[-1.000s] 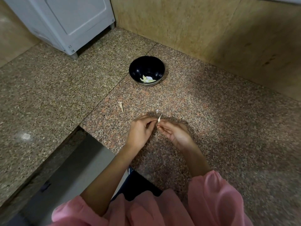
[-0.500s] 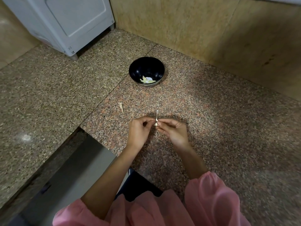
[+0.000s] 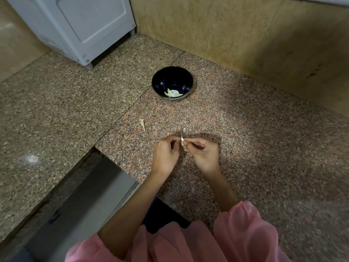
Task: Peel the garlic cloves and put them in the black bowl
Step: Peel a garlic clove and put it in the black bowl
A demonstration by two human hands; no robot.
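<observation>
Pale garlic clove pinched, prob. btwn both hands.

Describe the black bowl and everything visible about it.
The black bowl is round, deep and glossy, with small highlights on its inner wall; the material cannot be told. It stands upright on the speckled granite counter, beyond both hands and apart from them. At its bottom lie a few pale yellowish-white garlic pieces. Nothing else touches it.

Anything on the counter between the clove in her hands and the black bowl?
Nothing blocks it. The garlic clove is pinched between both hands; only a small peel scrap lies on the way to the black bowl.
</observation>
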